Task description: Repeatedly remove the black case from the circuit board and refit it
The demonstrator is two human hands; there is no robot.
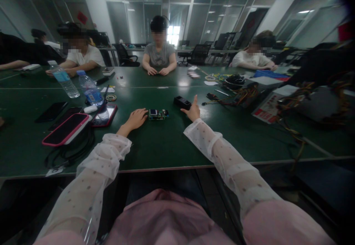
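On the green table (158,145) a small circuit board (157,114) with a little screen lies flat in front of me. My left hand (137,118) rests at the board's left end, fingers stretched out and lying flat; whether the fingertips touch the board I cannot tell. To the right of the board sits a black rectangular box (182,102) with openings in its top. My right hand (194,111) is at the box's right end, thumb and index finger spread wide apart. Nothing shows in either hand.
Left of me are phones (66,128), black cables (69,152) and two water bottles (90,89). Wire bundles (244,97) and metal power-supply boxes (288,93) crowd the right side. A person (159,54) sits opposite, with others along the far side.
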